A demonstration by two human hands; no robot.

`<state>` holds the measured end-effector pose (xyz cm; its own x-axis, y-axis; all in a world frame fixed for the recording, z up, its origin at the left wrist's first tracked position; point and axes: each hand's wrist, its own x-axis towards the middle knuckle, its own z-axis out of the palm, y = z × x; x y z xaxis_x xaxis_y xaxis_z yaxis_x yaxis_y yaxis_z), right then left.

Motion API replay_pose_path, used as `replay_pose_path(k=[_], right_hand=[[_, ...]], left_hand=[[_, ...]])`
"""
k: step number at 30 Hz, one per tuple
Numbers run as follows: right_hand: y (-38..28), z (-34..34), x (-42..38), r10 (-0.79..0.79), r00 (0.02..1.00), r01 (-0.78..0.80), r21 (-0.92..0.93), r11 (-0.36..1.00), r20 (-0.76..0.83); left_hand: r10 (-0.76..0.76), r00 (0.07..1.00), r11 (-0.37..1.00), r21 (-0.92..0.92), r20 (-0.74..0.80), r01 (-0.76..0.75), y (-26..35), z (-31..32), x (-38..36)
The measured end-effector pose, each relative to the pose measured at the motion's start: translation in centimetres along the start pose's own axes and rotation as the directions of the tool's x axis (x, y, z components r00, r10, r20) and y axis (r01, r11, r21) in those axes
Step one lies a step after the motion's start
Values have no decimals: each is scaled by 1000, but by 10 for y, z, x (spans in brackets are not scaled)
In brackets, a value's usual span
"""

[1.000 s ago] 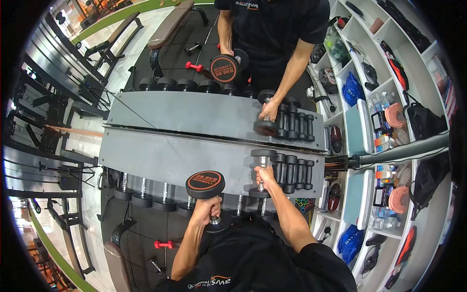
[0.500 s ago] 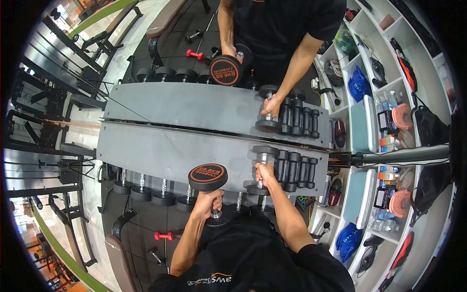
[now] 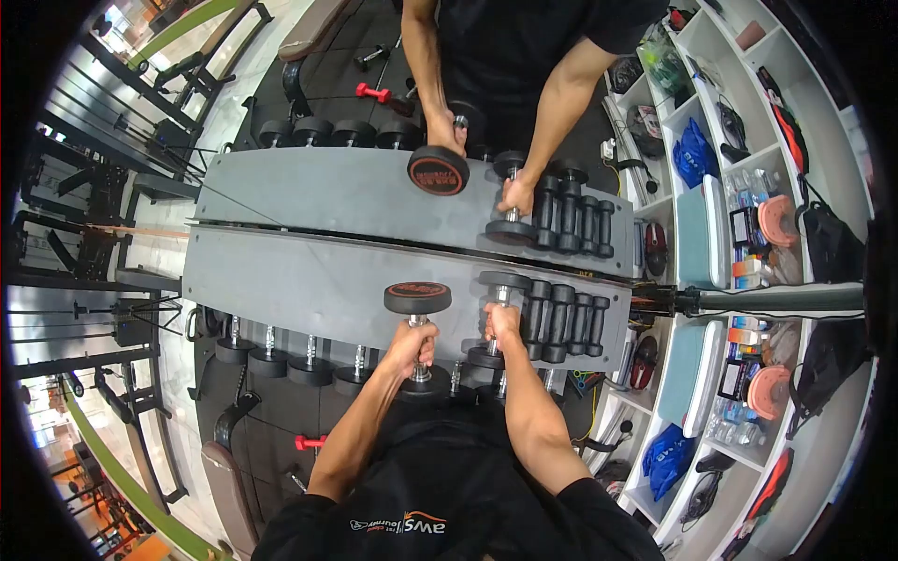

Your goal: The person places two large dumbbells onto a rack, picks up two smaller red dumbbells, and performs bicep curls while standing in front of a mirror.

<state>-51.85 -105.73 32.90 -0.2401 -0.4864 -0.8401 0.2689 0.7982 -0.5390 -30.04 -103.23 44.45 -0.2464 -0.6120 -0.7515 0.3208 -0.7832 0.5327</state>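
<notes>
My left hand (image 3: 412,348) is wrapped round the chrome handle of a large round-headed black dumbbell (image 3: 417,298) with orange lettering on its end. One head points toward the mirror over the grey shelf; the other is close to my body. To its right, my right hand (image 3: 502,322) grips the handle of another dumbbell (image 3: 505,280), which is at the left end of a row of small black dumbbells (image 3: 561,321) on the shelf. Both hands and dumbbells appear again, reflected in the mirror.
The grey shelf top (image 3: 281,290) runs along the mirror. Larger dumbbells (image 3: 311,371) hang in a row below its front edge. A red dumbbell (image 3: 311,441) lies on the floor at left, near a bench (image 3: 224,486). White cubbies (image 3: 739,439) with bags and bottles stand at right.
My left hand has moved its dumbbell forward and to the right, nearer the other one, bringing it more level. My right hand keeps hold of its dumbbell, shifted slightly.
</notes>
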Motion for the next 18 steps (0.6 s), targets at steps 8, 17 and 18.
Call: replay_pose_path(k=[8, 17, 18], right_hand=[[2, 3, 2, -35, 997, 33, -39, 999, -62], [7, 2, 9, -55, 996, 53, -41, 998, -71], [9, 2, 12, -62, 995, 59, -36, 998, -74]], left_hand=[[-58, 998, 998, 16, -24, 59, -7, 6, 60], [-94, 992, 992, 79, -83, 100, -26, 11, 107], [-86, 993, 992, 84, -85, 93, -28, 12, 110]])
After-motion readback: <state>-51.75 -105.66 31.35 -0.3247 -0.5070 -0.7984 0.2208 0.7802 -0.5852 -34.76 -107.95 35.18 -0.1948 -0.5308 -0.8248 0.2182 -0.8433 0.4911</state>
